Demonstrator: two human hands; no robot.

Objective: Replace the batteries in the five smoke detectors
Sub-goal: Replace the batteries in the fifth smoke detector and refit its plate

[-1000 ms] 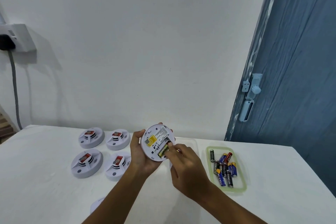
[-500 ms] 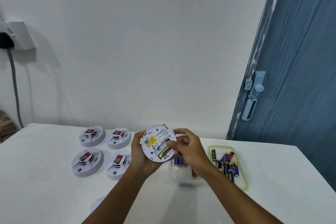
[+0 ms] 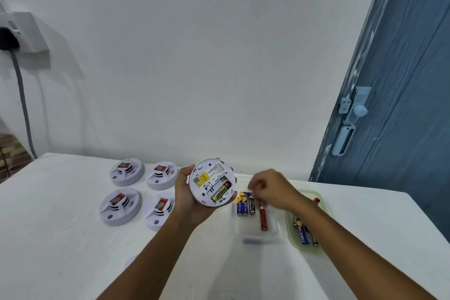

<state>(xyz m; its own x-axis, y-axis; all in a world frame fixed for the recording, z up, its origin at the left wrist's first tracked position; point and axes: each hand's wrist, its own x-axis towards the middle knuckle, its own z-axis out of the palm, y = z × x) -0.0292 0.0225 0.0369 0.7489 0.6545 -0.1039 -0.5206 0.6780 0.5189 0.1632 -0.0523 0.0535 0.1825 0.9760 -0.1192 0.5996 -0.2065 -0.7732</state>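
White smoke detectors (image 3: 126, 171): five visible.

Matt white plastic, glossy foil, clear tray.
Smooth matt plastic on the smoke detector (image 3: 211, 182) in the left hand (image 3: 192, 198); shiny gold wrap on its battery (image 3: 220, 193); glossy batteries (image 3: 244, 206) in a clear plastic tray (image 3: 272, 231) under the right hand (image 3: 271, 189).

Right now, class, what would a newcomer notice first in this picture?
The left hand holds a smoke detector back-up at centre, one gold battery in its open bay. Right of it, the right hand reaches over loose batteries in a clear tray. Four more detectors sit left.
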